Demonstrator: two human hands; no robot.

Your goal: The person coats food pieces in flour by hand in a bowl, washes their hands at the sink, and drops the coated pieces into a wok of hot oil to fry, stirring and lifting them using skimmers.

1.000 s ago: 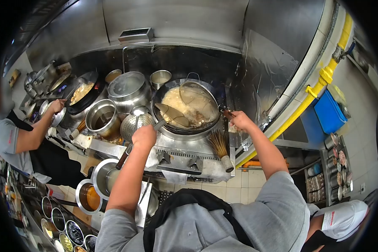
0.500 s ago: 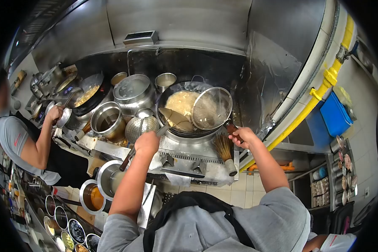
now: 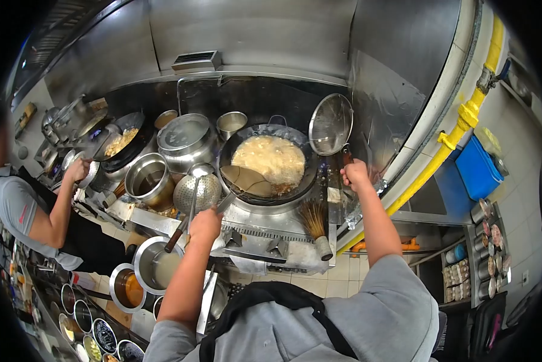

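Note:
My left hand [image 3: 205, 225] is closed round the handle of a wide spatula [image 3: 245, 180], whose blade rests in the left front of a black wok [image 3: 309, 158]. Pale, bubbling food in liquid [image 3: 270, 158] fills the wok's middle. To the right, my right hand [image 3: 355, 174] grips the dark handle of a round mesh strainer [image 3: 331, 125], raised beyond the wok's right rim and tilted up. Beside my left hand, a perforated ladle [image 3: 197, 193] and a plain ladle [image 3: 200, 171] lie on the stove.
A bamboo brush [image 3: 314, 223] lies at the stove's right front. Left of the wok are a lidded pot [image 3: 185, 134] and a steel pot [image 3: 149, 179]. A co-worker [image 3: 33, 208] stands at another wok [image 3: 124, 142] on the left. A yellow pipe [image 3: 461, 130] runs along the right.
The mesh strainer has risen out of the wok and swung up to the right with my right hand. My left hand still holds the spatula in the wok.

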